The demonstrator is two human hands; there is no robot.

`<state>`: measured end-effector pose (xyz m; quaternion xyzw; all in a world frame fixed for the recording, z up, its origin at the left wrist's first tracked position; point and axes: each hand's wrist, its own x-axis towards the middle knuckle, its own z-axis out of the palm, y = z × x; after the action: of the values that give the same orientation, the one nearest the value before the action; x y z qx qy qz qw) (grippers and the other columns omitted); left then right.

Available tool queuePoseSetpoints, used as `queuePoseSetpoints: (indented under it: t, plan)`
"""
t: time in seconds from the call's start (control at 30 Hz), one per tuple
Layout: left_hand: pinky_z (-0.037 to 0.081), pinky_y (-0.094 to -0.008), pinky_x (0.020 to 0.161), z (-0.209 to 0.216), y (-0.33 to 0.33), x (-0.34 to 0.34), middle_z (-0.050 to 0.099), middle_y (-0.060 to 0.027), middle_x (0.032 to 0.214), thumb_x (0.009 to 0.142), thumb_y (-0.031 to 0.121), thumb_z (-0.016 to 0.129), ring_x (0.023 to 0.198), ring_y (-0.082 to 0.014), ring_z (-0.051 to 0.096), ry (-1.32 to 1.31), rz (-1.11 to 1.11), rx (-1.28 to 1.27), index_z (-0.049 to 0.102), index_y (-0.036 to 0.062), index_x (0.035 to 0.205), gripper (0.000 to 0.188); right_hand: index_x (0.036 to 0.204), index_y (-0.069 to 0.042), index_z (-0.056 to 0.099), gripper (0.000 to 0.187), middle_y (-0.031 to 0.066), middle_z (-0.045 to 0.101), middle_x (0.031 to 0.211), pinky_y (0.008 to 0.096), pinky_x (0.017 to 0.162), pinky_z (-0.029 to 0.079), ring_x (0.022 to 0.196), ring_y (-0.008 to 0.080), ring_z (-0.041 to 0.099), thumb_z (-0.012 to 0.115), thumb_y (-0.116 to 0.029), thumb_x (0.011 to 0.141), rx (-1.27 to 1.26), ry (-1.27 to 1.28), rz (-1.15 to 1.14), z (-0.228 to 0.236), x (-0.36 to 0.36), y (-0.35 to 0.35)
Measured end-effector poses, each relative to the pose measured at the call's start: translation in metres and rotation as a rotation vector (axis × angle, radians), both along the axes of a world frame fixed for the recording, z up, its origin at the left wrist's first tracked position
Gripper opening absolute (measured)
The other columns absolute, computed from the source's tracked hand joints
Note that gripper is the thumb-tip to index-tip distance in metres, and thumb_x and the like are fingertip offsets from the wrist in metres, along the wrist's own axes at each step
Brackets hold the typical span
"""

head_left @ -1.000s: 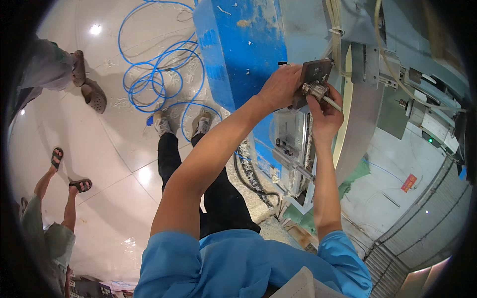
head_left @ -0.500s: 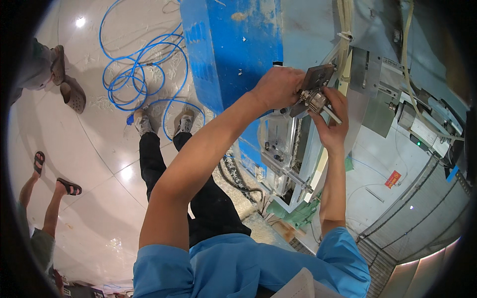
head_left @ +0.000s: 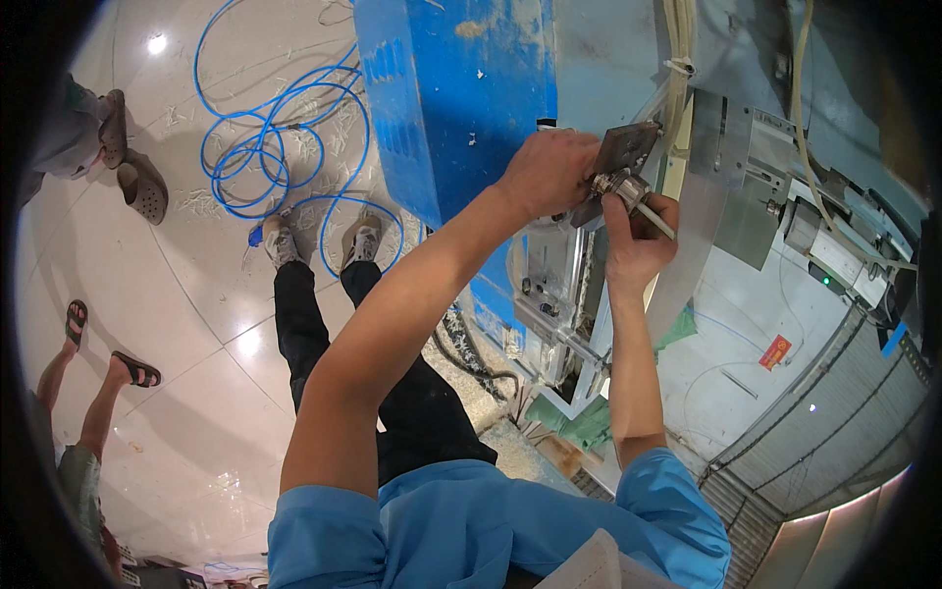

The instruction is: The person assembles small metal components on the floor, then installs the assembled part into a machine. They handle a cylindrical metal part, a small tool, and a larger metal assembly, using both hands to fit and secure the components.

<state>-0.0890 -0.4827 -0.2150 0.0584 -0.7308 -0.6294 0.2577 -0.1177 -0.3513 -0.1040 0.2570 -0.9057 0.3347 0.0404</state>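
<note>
A dark, flat metal plate (head_left: 629, 144) stands tilted at the machine's edge. From its near face juts a round, silver metal fitting (head_left: 616, 184) with a pale rod (head_left: 655, 220) sticking out. My left hand (head_left: 549, 175) is closed at the plate's left side, seemingly gripping it; its fingertips are hidden behind it. My right hand (head_left: 643, 240) pinches the fitting, thumb on the near side and fingers curled round the rod's far side. Below both hands lies a clear-covered metal slide assembly (head_left: 549, 280) with dark knobs.
A blue machine cabinet (head_left: 471, 108) stands left of the hands. Coiled blue hose (head_left: 265, 162) lies on the floor among pale shavings. Bundled cables (head_left: 679, 59) run above. A silver actuator (head_left: 834, 260) sits at right. Two other people's feet (head_left: 137, 368) show at left.
My right hand has shifted slightly left and its fingers have curled in, the thumb now lying on the fitting. My left hand and the plate have hardly moved.
</note>
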Motion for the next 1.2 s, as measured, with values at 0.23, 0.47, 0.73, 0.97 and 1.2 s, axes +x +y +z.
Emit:
queuePoseSetpoints:
  t: [0.23,0.47,0.73,0.97,1.2]
  plan:
    - [0.053,-0.0487,0.078,0.001,0.003,0.0,0.066,-0.0089,0.091,0.074,0.009,0.072,0.093,-0.0356,0.067,-0.012,0.029,-0.016,0.062,0.0105,0.096,0.024,0.105,-0.002,0.064,0.042,0.0021,0.065,0.09,0.0223,0.059,0.043,0.07,0.0079,0.056,0.091,-0.013,0.075,0.16,-0.074,-0.009,0.014,0.001,-0.004]
    - [0.053,-0.048,0.079,0.0,0.004,0.0,0.066,-0.0087,0.091,0.072,0.009,0.075,0.093,-0.0353,0.066,-0.02,0.026,-0.003,0.061,0.0101,0.095,0.027,0.133,0.0,0.059,0.066,0.0081,0.067,0.117,0.0237,0.069,0.051,0.091,0.0127,0.066,0.088,-0.004,0.074,0.053,-0.196,0.189,0.018,-0.007,0.003]
    - [0.053,-0.0475,0.079,0.0,0.008,0.001,0.065,-0.0084,0.092,0.071,0.009,0.077,0.092,-0.0351,0.066,-0.004,0.06,0.032,0.061,0.0095,0.093,0.028,0.118,0.003,0.06,0.037,0.0081,0.07,0.1,0.0227,0.068,0.05,0.086,0.0113,0.066,0.078,0.0,0.086,-0.083,-0.109,-0.007,-0.005,0.005,0.001]
    - [0.053,-0.0473,0.078,0.002,0.007,0.002,0.065,-0.0089,0.091,0.071,0.01,0.077,0.092,-0.0353,0.066,-0.016,0.054,0.034,0.06,0.01,0.096,0.03,0.122,0.0,0.061,0.048,0.0057,0.068,0.099,0.023,0.065,0.049,0.083,0.0106,0.065,0.083,-0.002,0.08,0.0,-0.229,0.15,0.02,0.0,-0.003]
    - [0.053,-0.0483,0.077,0.001,0.01,0.0,0.065,-0.0095,0.089,0.072,0.01,0.075,0.091,-0.0365,0.066,0.035,0.079,0.063,0.06,0.0109,0.1,0.032,0.133,0.002,0.053,0.068,0.009,0.069,0.108,0.0241,0.068,0.054,0.087,0.0126,0.069,0.087,0.0,0.074,-0.105,-0.13,0.07,-0.001,0.004,-0.006]
